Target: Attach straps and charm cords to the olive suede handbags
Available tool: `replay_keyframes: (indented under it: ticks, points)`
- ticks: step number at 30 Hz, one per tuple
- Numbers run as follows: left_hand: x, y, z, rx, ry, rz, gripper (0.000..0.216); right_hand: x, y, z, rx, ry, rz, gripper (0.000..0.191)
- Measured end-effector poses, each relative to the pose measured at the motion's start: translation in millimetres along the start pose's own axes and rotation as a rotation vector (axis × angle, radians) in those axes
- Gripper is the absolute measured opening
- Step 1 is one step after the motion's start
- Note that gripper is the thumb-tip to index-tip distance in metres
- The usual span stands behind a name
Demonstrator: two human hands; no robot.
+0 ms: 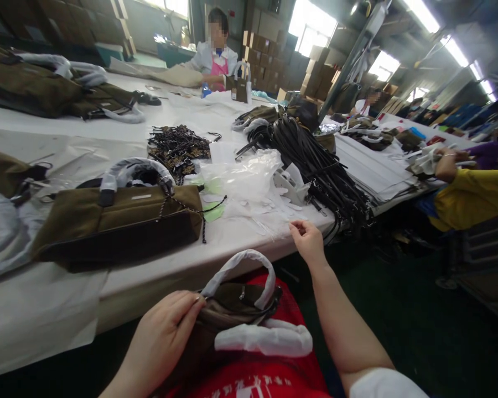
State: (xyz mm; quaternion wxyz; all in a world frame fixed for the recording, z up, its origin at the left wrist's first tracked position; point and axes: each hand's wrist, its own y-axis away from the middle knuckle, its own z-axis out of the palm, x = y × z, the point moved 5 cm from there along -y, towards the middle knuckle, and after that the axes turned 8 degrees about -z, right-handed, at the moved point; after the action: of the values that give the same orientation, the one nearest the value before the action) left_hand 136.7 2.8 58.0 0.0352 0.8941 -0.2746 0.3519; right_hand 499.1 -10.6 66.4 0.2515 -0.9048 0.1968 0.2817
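Note:
A brown handbag (pixel 228 309) with white-wrapped handles lies on my lap. My left hand (pixel 161 337) grips its near edge, fingers curled over the opening. My right hand (pixel 309 240) reaches forward to the table's front edge, fingers pinched together near small white paper scraps (pixel 265 218); what it pinches is too small to make out. A second olive handbag (pixel 116 221) with wrapped handles lies flat on the white table (pixel 157 271) ahead of my left hand.
A heap of black straps (pixel 319 166) hangs over the table's right edge. Clear plastic bags (pixel 244 177), a pile of dark hardware (pixel 176 146) and more olive bags (pixel 33 88) lie further back. Two people work across the table and at the right.

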Motion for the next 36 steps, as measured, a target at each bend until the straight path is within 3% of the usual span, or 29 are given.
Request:
replay_keyframes:
  ticks: [6,14,17,22,24,26,29,31,32,33,36]
  points:
    - [1,1,0,0.017,-0.008,0.023,0.039,14,12,20,-0.187,0.041,0.033,0.027]
    - [-1,1,-1,0.003,0.002,-0.002,0.038,27,14,7,-0.130,-0.042,0.088,0.040]
    - [-2,2,-1,0.007,-0.001,-0.002,0.038,31,11,-13,0.020,-0.009,0.104,0.040]
    - [2,4,-3,0.016,-0.027,0.022,0.037,18,16,-67,0.607,0.044,0.074,0.039]
    - [5,5,-6,0.044,-0.055,0.024,0.038,-4,24,-77,0.726,0.040,-0.042,0.039]
    - [10,6,-7,0.080,-0.088,0.030,0.038,-36,30,-72,0.624,0.072,-0.196,0.038]
    - [17,7,-6,0.080,-0.139,0.049,0.037,-75,33,-36,0.155,0.127,-0.365,0.032]
    - [20,8,-4,0.055,-0.163,0.055,0.037,-73,28,-10,-0.152,0.055,-0.298,0.030]
    - [20,8,-4,0.047,-0.170,0.056,0.037,-62,22,-3,-0.195,-0.013,-0.202,0.029]
    - [20,8,-5,0.045,-0.174,0.058,0.037,-46,13,-2,-0.133,-0.112,-0.070,0.028]
    - [17,11,-7,0.077,-0.170,0.090,0.038,21,-5,-29,0.444,-0.432,0.308,0.027]
